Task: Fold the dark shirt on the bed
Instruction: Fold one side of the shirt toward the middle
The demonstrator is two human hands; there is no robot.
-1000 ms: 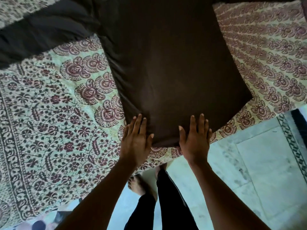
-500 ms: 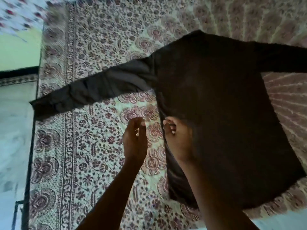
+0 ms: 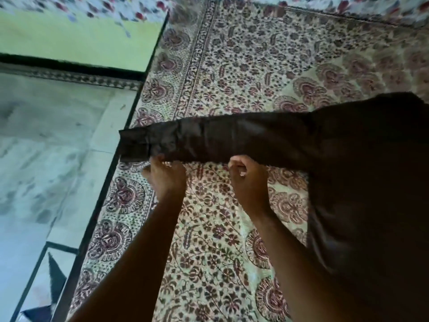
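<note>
Having left the hem, we now pinch the near edge of the shirt's (image 3: 371, 182) outstretched sleeve (image 3: 220, 138) on the bed (image 3: 232, 66) with both left (image 3: 166, 180) and right (image 3: 249, 180) fingers, ready to fold it in.

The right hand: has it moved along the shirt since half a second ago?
Yes. The right hand was at the side seam of the dark shirt, below the armpit; now it pinches the lower edge of the sleeve, further out toward the cuff.
</note>
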